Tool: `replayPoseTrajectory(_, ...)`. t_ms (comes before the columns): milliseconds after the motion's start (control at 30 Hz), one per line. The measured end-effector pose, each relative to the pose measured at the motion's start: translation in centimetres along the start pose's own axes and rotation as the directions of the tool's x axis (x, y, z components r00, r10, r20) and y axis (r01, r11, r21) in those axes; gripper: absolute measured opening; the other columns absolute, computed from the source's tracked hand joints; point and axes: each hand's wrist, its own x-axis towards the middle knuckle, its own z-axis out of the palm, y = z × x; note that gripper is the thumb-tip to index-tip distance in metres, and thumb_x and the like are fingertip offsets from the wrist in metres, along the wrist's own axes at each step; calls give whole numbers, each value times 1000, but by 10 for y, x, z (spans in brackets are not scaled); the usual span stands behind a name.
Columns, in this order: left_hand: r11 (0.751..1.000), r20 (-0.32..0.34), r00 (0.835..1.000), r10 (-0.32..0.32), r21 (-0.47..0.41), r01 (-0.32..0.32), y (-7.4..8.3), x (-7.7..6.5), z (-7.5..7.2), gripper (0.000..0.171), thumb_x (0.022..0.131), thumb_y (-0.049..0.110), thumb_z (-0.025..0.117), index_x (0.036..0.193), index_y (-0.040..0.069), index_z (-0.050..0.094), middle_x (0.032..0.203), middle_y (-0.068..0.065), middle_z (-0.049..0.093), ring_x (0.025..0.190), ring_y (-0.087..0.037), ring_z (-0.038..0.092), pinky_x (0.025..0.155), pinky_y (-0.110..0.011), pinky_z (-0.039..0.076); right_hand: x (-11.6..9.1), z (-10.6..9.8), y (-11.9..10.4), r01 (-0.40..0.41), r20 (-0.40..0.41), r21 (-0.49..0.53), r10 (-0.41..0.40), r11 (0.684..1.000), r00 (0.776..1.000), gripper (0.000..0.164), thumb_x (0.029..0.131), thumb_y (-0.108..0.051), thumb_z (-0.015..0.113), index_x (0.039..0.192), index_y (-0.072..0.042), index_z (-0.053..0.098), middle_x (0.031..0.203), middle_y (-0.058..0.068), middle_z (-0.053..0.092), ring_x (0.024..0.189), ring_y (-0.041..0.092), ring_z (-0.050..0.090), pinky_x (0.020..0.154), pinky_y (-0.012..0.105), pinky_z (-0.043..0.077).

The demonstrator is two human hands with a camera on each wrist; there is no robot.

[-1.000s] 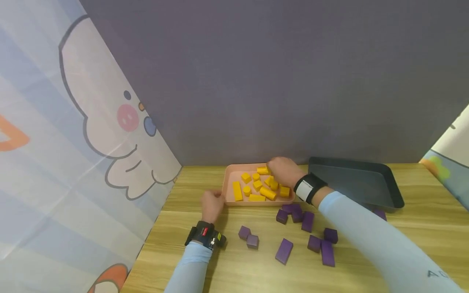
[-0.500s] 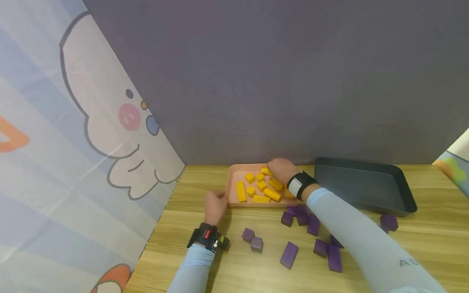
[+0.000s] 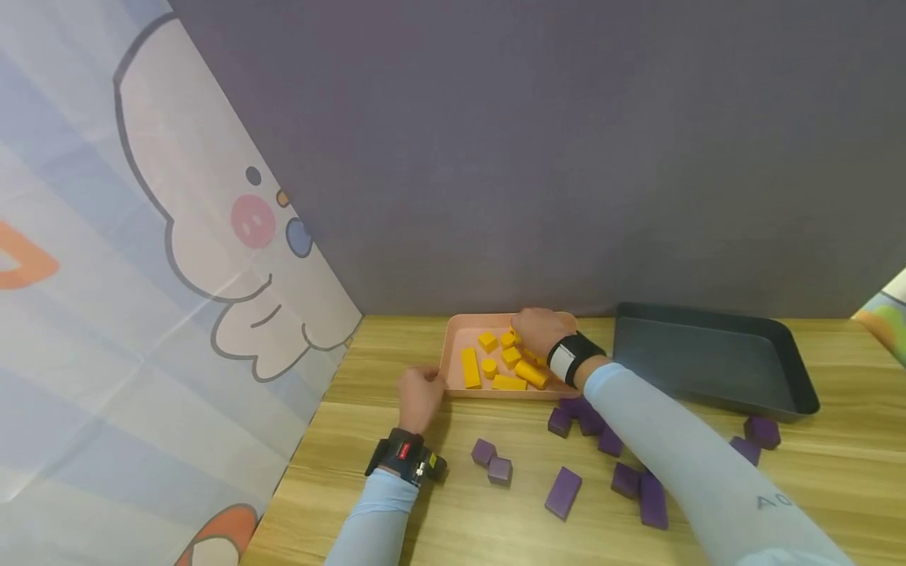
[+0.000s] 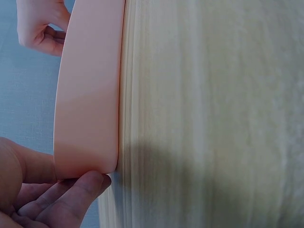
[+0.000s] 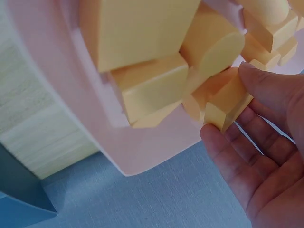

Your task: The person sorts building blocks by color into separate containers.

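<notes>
My left hand (image 3: 419, 397) holds the near-left corner of a shallow pink tray (image 3: 469, 330), its thumb at the rim and fingertips against the outer wall (image 4: 88, 95) in the left wrist view. Yellow blocks lie in the tray, among them a flat bar (image 3: 470, 368), a cylinder (image 3: 531, 373) and cubes. Over the tray's back right part is my right hand (image 3: 539, 332). In the right wrist view it pinches a small yellow block (image 5: 228, 102) between thumb and fingertips, close against other yellow blocks. In the head view the hand hides that block.
A dark grey tray (image 3: 708, 362) stands to the right by the grey back panel (image 3: 566, 157). Purple blocks are scattered on the wooden table in front, such as a bar (image 3: 563, 493), cubes (image 3: 499, 471) and a block (image 3: 762, 432) near the dark tray.
My right hand has shifted a little left over the pink tray, covering a yellow cylinder at the back. My left hand stays at the corner. The head view has turned slightly.
</notes>
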Motion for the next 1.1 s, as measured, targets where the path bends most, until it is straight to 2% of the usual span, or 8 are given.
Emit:
replayPoseTrajectory(167, 1000, -6, 1000, 12, -3, -12, 1, 0, 0, 14, 88, 4, 74, 99, -3, 81, 89, -16, 80, 65, -17, 65, 54, -25, 49, 1, 3, -1, 5, 29, 17, -6, 1000, 1000, 20, 89, -8, 80, 108, -10, 74, 87, 3, 70, 76, 18, 61, 89, 33, 62)
replayPoseTrajectory(433, 1000, -8, 1000, 24, -19, -24, 2, -1, -1, 14, 89, 5, 74, 98, -3, 81, 85, -15, 80, 63, -15, 66, 52, -24, 49, -1, 3, -4, 59, 4, 26, -59, 998, 998, 16, 93, -11, 78, 108, -8, 74, 83, 2, 67, 74, 19, 59, 86, 31, 61)
replayPoseTrajectory(633, 999, 4, 1000, 19, -40, -19, 0, -1, -2, 13, 90, 4, 73, 98, -3, 81, 80, -13, 79, 57, -11, 61, 49, -23, 47, 0, 7, -5, 43, 10, 119, -44, 992, 999, 12, 96, -13, 74, 107, -10, 72, 80, 0, 60, 77, 19, 57, 81, 27, 54)
replayPoseTrajectory(867, 998, 12, 1000, 19, -56, -19, 1, -2, -5, 14, 90, 3, 72, 98, -4, 81, 77, -13, 78, 54, -11, 60, 48, -24, 46, -2, 9, -5, 16, 5, 197, -17, 980, 1000, 9, 100, -15, 69, 107, -10, 73, 82, 0, 63, 77, 18, 58, 81, 26, 55)
replayPoseTrajectory(1100, 999, 15, 1000, 16, -48, -15, 0, -2, -6, 15, 89, 2, 72, 99, -4, 81, 78, -12, 78, 55, -11, 60, 48, -23, 45, -5, 5, -6, 2, 39, 140, -7, 990, 999, 17, 95, -14, 76, 111, -10, 72, 86, 0, 66, 79, 18, 59, 91, 32, 60)
